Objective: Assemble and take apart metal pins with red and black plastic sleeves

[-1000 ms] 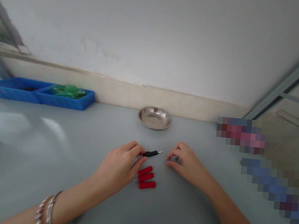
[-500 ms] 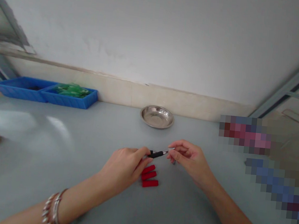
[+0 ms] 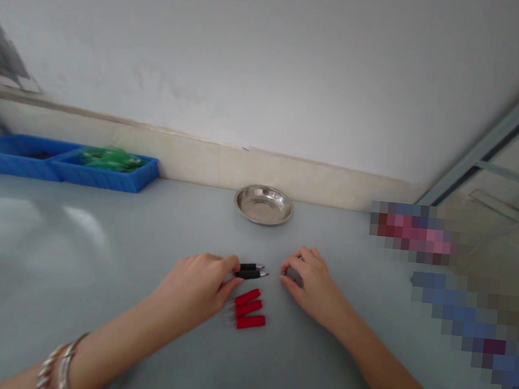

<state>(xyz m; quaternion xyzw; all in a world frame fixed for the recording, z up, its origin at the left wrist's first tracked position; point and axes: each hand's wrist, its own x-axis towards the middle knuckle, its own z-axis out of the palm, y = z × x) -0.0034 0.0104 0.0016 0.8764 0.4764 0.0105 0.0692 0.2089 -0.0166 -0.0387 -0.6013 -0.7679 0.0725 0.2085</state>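
My left hand (image 3: 202, 284) is closed, thumb and forefinger pinching a pen (image 3: 248, 274) with a black grip and a silver tip pointing right. A second black-gripped pen (image 3: 247, 267) lies alongside it, its rear end hidden by my fingers; whether it is held too I cannot tell. To the right, my right hand (image 3: 313, 282) is low over the table, fingers curled and thumb close to the forefinger. Something small may be between them, too small to name. Below the pens lie three short red cylinders (image 3: 248, 308) with clear thin ends, side by side.
A shiny round metal dish (image 3: 262, 220) stands near the wall. Blue trays (image 3: 100, 178) sit at the back left, one with green plastic-looking pieces (image 3: 111, 159) in it. On the right is a blurred-out area (image 3: 467, 324) beside a metal frame.
My right hand has drawn away from the pen tip and come down near the table, leaving a gap. The left hand still grips the pen; a second pen now shows beside it. The view has shifted slightly.
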